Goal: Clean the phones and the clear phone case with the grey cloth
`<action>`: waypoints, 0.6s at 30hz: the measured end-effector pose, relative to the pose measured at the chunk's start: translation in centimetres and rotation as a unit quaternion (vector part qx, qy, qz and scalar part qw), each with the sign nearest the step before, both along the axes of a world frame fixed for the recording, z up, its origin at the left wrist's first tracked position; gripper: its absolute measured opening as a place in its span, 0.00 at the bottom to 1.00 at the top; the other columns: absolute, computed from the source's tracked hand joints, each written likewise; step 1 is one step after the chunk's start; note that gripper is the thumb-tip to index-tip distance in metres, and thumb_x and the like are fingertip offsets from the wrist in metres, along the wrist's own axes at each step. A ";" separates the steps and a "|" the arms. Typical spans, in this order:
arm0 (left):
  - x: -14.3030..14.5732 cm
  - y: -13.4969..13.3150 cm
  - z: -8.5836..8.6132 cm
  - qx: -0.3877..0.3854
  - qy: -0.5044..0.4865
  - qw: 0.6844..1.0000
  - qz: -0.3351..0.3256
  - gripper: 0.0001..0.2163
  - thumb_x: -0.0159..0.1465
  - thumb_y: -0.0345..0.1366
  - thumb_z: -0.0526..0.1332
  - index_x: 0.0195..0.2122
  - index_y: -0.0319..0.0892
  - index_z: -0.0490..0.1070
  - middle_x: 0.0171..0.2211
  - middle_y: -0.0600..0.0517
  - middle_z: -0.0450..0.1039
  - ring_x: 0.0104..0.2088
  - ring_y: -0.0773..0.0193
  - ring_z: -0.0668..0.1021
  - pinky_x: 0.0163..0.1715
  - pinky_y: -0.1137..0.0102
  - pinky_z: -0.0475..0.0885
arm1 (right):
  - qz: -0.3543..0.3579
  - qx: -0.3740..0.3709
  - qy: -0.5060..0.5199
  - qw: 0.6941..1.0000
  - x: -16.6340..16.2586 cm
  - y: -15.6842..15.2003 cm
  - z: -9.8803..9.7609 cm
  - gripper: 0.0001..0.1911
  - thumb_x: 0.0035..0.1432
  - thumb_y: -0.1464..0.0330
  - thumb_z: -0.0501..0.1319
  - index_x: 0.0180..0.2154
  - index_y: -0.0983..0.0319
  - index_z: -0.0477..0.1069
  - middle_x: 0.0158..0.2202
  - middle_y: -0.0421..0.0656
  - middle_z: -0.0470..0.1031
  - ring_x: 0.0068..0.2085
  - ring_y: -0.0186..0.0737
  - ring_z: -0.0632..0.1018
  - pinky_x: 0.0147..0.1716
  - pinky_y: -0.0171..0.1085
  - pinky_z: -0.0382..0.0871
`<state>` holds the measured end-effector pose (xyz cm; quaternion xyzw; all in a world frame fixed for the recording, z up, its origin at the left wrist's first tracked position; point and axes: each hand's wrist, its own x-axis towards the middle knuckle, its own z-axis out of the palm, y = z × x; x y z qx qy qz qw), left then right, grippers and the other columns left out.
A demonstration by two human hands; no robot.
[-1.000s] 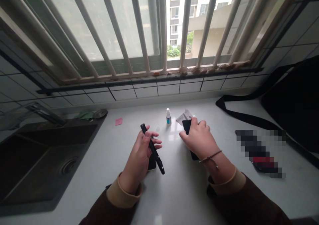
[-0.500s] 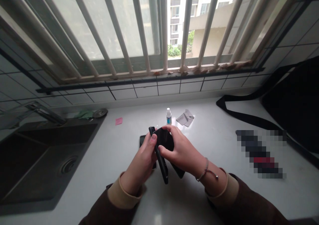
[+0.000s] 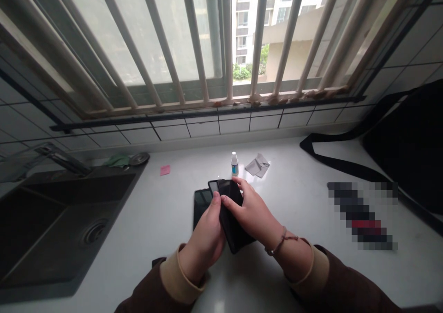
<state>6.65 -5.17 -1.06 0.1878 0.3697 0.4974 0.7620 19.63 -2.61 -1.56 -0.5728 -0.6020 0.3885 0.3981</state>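
Note:
My left hand (image 3: 206,232) is closed round the left edge of a black phone (image 3: 235,237), its thumb on the front. My right hand (image 3: 254,207) grips a dark glossy phone-shaped slab (image 3: 229,188), with its thumb pressed inward close to the left thumb. The two flat pieces overlap, so I cannot tell where one ends and the other begins. Beneath and left of them, another dark phone (image 3: 201,205) lies on the counter, partly covered by my left hand. A small white bottle (image 3: 235,165) with a blue label stands just beyond my fingers.
A creased grey cloth or wrapper (image 3: 258,165) and a pink slip (image 3: 165,170) lie on the white counter (image 3: 138,248). To the left is a dark sink (image 3: 65,225) with a faucet (image 3: 64,158). A black bag (image 3: 408,133) with a strap and a pixelated object (image 3: 362,213) are on the right.
The black phone has turned from edge-on to show its broad face, and now overlaps the slab in my right hand. My left hand has shifted slightly down, uncovering more of the phone on the counter.

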 end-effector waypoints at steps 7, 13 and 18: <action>-0.2 0.3 -0.1 -0.022 0.021 0.999 0.010 0.27 0.76 0.51 0.57 0.69 0.39 0.70 0.60 0.36 0.79 0.64 0.46 0.78 0.68 0.53 0.69 | 0.012 0.033 -0.021 0.999 -0.3 -0.6 0.1 0.32 0.66 0.59 0.63 0.68 0.62 0.67 0.66 0.56 0.72 0.68 0.56 0.73 0.69 0.55 0.65; -0.5 0.2 0.5 -0.053 0.041 0.998 -0.019 0.29 0.73 0.55 0.59 0.66 0.39 0.72 0.50 0.35 0.83 0.52 0.42 0.85 0.54 0.52 0.80 | 0.048 0.003 0.070 0.996 -0.2 -0.8 0.5 0.30 0.67 0.60 0.63 0.67 0.60 0.70 0.68 0.52 0.72 0.69 0.54 0.72 0.70 0.55 0.64; -0.5 0.2 0.7 -0.065 0.027 0.997 -0.039 0.29 0.73 0.57 0.59 0.66 0.41 0.72 0.48 0.36 0.84 0.49 0.42 0.86 0.50 0.52 0.81 | 0.053 -0.042 0.150 0.986 -0.1 -0.5 0.0 0.30 0.68 0.59 0.62 0.69 0.57 0.67 0.69 0.48 0.72 0.69 0.50 0.73 0.70 0.52 0.65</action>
